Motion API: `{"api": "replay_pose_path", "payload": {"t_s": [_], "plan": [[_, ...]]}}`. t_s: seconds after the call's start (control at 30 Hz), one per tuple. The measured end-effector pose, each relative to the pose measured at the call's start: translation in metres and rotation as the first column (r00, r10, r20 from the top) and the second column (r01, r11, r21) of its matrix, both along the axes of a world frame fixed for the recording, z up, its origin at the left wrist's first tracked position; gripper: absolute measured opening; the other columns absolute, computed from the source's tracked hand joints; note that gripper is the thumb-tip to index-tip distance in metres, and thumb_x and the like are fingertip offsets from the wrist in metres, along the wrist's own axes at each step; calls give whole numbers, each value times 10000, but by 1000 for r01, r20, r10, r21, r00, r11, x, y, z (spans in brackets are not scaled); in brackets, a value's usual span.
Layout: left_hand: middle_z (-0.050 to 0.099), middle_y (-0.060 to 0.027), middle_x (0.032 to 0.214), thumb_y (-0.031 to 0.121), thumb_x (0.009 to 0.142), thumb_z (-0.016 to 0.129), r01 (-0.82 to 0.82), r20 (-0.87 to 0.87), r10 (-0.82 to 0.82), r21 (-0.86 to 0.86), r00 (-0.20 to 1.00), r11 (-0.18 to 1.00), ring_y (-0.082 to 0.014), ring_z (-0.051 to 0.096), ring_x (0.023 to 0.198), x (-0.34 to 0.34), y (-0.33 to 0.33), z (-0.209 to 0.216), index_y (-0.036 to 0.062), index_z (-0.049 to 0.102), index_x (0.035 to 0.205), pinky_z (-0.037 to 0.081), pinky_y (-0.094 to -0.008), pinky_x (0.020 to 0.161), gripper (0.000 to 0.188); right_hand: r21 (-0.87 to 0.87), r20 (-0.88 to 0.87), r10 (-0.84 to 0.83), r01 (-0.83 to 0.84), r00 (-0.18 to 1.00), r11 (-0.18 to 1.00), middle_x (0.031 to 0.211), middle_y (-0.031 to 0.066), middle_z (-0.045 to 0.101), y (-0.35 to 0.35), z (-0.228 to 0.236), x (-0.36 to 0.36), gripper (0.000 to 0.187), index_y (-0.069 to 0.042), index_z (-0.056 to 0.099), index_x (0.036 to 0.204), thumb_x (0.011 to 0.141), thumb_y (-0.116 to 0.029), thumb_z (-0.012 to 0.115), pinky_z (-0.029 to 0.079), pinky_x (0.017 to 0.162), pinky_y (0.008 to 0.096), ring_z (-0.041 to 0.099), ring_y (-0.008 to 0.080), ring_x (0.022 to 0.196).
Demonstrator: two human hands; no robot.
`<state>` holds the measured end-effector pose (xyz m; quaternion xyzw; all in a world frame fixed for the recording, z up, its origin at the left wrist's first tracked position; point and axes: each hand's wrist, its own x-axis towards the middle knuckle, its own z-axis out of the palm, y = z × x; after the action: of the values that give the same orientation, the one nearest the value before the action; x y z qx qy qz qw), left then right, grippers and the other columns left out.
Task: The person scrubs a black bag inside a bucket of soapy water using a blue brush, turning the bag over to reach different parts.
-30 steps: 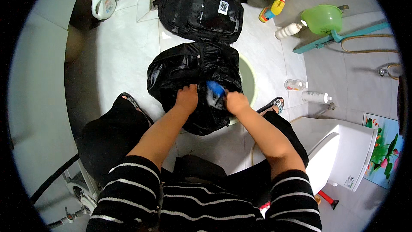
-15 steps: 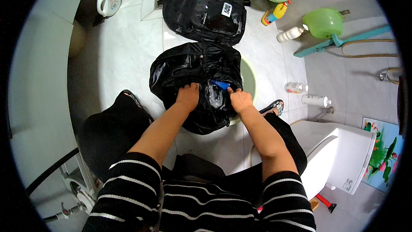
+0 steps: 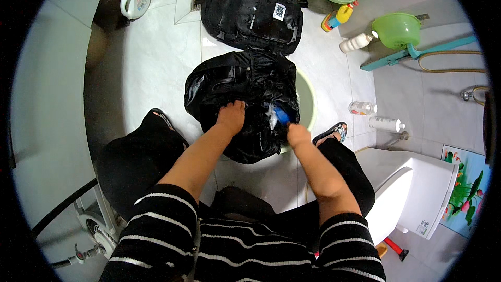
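The right hand [image 3: 299, 136] holds a blue brush [image 3: 282, 115] in closed fingers, on the black bag [image 3: 222, 83] over a pale basin [image 3: 309, 99]. The left hand [image 3: 231, 117] touches this bag, fingers bent; their grip is unclear.

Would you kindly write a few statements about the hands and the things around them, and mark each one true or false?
1. The right hand grips a blue tool. True.
2. The left hand holds a bottle. False: the left hand is on the near black bag.
3. A second black bag lies beyond the near one. True.
4. The pale green basin sits on top of the near black bag. False: the bag covers part of the pale green basin.
5. A white jug is at the upper left. True.
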<state>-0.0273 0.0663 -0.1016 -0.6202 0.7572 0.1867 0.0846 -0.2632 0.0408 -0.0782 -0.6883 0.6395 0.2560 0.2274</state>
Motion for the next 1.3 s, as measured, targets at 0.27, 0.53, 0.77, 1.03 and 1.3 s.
{"api": "replay_pose_path", "payload": {"t_s": [0.27,0.53,0.77,1.03,1.3], "plan": [[494,-128,1101,121,856,446,-8,8,8,-16,1000,1000,-289,553,932,3,-3,-4,31,431,1283,505,-408,728,437,72,160,-107,96,981,993,988,236,617,11,10,62,303,-12,608,1010,895,-233,434,484,810,458,604,379,930],[498,-138,1089,109,834,461,2,3,-2,4,1000,1000,-282,557,910,0,-1,-9,35,416,1299,500,-404,740,474,255,-62,-36,50,997,966,1084,226,593,21,-30,23,278,-36,622,1024,820,-141,465,451,894,400,561,365,1045],[501,-132,1072,119,864,440,2,-8,-2,7,1000,1000,-272,554,911,3,0,-10,22,429,1282,495,-395,724,429,-130,352,-369,436,860,890,896,189,646,8,-41,26,216,-59,663,957,861,-211,544,493,761,397,611,361,893],[526,-122,1010,126,855,438,-21,-22,19,-82,1000,996,-270,572,887,2,0,-16,28,469,1234,513,-396,680,393,561,366,-756,519,542,644,546,35,496,-7,-25,-4,160,-121,516,878,926,-264,463,307,284,276,362,123,318],[530,-123,1002,108,821,482,-25,-23,23,-57,999,998,-281,577,888,1,-2,-11,29,483,1213,515,-403,692,399,731,374,-916,561,146,388,550,13,464,44,-3,75,166,-179,604,1028,891,-197,511,283,317,269,370,124,370]]}}
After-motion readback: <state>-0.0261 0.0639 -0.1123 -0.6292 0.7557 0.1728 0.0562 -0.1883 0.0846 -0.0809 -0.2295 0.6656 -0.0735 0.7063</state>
